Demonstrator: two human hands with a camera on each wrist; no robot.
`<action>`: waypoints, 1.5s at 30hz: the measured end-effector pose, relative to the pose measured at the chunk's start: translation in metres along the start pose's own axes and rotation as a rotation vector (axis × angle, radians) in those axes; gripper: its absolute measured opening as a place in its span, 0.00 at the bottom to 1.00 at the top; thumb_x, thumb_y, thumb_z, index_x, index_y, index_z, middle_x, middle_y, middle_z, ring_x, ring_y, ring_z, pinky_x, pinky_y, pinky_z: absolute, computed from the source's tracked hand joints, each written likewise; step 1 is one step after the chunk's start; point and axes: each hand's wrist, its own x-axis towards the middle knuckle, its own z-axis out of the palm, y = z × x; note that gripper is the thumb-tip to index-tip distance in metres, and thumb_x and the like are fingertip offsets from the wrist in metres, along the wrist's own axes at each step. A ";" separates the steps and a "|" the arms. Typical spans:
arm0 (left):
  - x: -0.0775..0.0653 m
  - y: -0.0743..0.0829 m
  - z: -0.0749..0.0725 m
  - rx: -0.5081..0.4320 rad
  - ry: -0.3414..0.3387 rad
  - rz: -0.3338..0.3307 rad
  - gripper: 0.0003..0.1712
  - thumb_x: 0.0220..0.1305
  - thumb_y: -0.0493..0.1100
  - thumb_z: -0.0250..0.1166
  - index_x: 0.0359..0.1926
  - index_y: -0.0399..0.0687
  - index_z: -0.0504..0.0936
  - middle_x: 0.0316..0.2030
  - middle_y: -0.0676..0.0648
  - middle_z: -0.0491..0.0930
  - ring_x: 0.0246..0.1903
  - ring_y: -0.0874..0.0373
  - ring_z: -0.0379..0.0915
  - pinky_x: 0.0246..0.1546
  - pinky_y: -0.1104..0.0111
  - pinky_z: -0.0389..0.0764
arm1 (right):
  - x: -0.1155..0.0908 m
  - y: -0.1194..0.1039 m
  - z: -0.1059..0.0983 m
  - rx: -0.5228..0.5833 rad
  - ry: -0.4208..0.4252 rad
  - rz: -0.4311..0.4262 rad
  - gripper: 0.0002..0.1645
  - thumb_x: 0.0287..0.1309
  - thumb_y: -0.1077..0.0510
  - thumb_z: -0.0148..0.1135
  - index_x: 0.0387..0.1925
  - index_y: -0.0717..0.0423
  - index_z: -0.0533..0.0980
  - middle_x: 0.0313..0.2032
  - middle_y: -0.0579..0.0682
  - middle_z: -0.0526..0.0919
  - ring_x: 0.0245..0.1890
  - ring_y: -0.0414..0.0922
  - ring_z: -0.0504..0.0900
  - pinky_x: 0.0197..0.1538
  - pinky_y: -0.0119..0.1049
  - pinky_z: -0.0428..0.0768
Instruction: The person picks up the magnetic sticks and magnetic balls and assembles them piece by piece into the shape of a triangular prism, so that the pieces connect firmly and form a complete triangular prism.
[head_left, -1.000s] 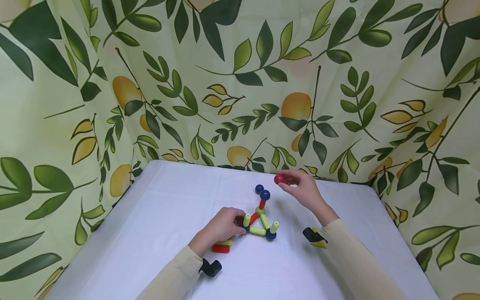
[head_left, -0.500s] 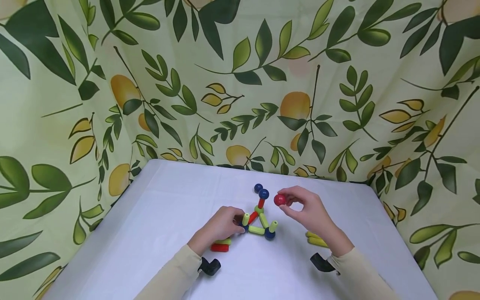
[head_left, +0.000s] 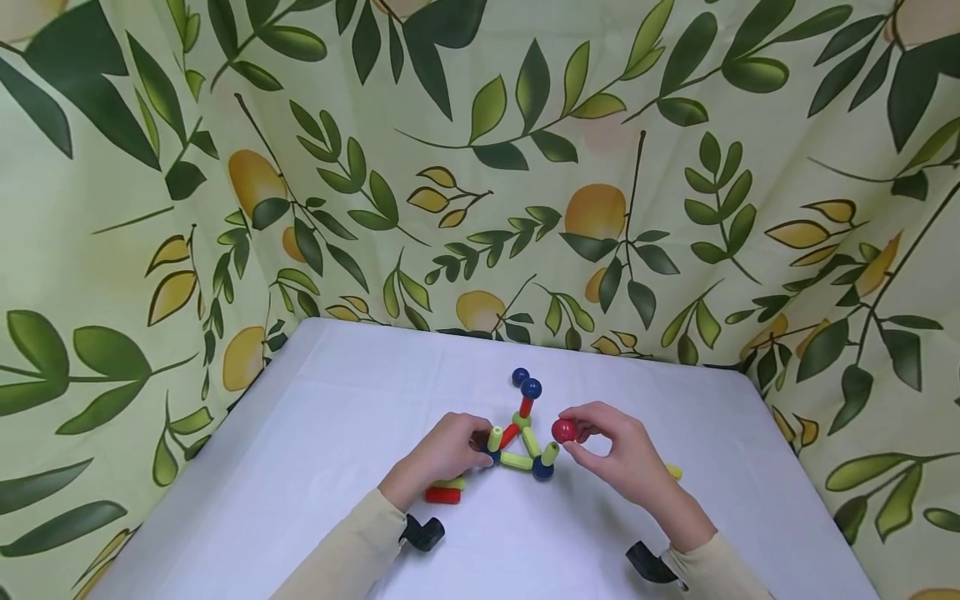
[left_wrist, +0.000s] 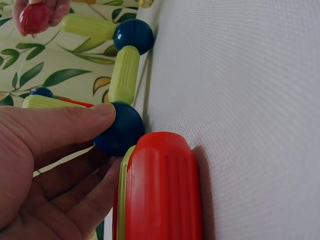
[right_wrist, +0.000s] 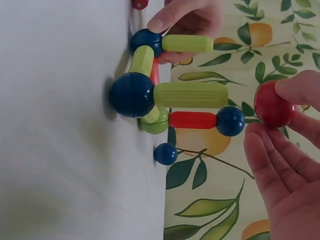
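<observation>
My left hand (head_left: 448,454) pinches the blue ball (left_wrist: 120,131) at the near-left corner of a triangular frame of balls and rods on the white table. Thumb and fingers of my right hand (head_left: 626,458) hold a red ball (head_left: 563,430) above the table, just right of the frame. A light green upright rod (right_wrist: 192,95) rises from the right corner's blue ball (right_wrist: 131,94); another (head_left: 495,438) stands on the left corner. At the far corner, a green ball (right_wrist: 156,122) carries an upright red rod (right_wrist: 192,120) topped by a blue ball (right_wrist: 230,121).
Behind the frame lies a loose blue ball (head_left: 521,377). A loose red rod (left_wrist: 162,190) and a light green one lie beside the left wrist. A yellow rod (head_left: 674,472) shows partly from behind the right forearm. A leaf-patterned curtain (head_left: 517,200) borders the table (head_left: 360,367).
My right hand has brought the red ball nearer and lower, from the table's far side to beside the frame's right corner. The left hand keeps its hold on the corner ball.
</observation>
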 end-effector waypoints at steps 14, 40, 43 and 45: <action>0.000 0.001 0.001 0.004 0.001 -0.010 0.21 0.63 0.38 0.82 0.56 0.45 0.90 0.41 0.55 0.85 0.40 0.58 0.77 0.53 0.60 0.82 | -0.006 0.005 0.010 0.003 -0.043 0.037 0.26 0.56 0.65 0.84 0.55 0.48 0.86 0.48 0.35 0.87 0.43 0.38 0.84 0.48 0.47 0.89; 0.000 0.002 -0.002 -0.022 -0.036 0.021 0.20 0.62 0.39 0.83 0.54 0.50 0.90 0.38 0.59 0.83 0.39 0.59 0.78 0.50 0.65 0.82 | -0.008 0.009 0.017 0.057 -0.045 0.089 0.35 0.56 0.63 0.84 0.65 0.51 0.83 0.48 0.40 0.86 0.42 0.39 0.85 0.51 0.35 0.87; -0.001 0.001 -0.012 -0.046 -0.051 0.022 0.20 0.63 0.37 0.81 0.56 0.49 0.89 0.41 0.56 0.84 0.41 0.58 0.79 0.50 0.64 0.84 | -0.010 0.014 0.017 0.087 -0.065 0.143 0.34 0.57 0.61 0.84 0.65 0.51 0.82 0.48 0.41 0.86 0.42 0.40 0.85 0.52 0.35 0.86; 0.000 0.002 -0.022 -0.061 -0.052 0.020 0.20 0.65 0.36 0.79 0.57 0.47 0.88 0.44 0.53 0.85 0.44 0.57 0.80 0.51 0.62 0.84 | -0.012 0.020 0.019 0.109 -0.091 0.199 0.32 0.58 0.59 0.84 0.64 0.51 0.83 0.48 0.42 0.86 0.42 0.41 0.85 0.51 0.35 0.86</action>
